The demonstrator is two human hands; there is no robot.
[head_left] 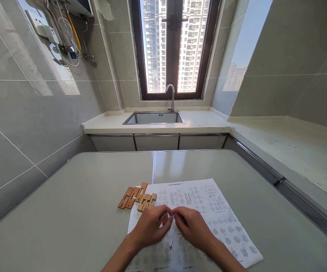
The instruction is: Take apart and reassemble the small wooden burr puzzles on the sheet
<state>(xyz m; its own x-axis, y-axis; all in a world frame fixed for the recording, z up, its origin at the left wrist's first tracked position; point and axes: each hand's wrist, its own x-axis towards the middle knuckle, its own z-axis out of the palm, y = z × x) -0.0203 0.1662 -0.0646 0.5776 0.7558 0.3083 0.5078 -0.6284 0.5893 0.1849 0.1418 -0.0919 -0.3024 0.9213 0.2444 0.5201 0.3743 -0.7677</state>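
Note:
My left hand (152,225) and my right hand (193,226) rest close together on a printed instruction sheet (217,211) lying on a grey folding table (67,211). Both hands have their fingers curled inward, fingertips almost meeting near the sheet's middle; whatever they pinch, if anything, is hidden. Several notched wooden puzzle pieces (136,197) lie side by side just beyond my left hand, partly over the sheet's upper left corner.
Beyond the table runs a pale counter with a steel sink (154,118) and a tap (171,96) under a dark-framed window. A second counter (299,151) runs along the right. Tiled wall stands on the left.

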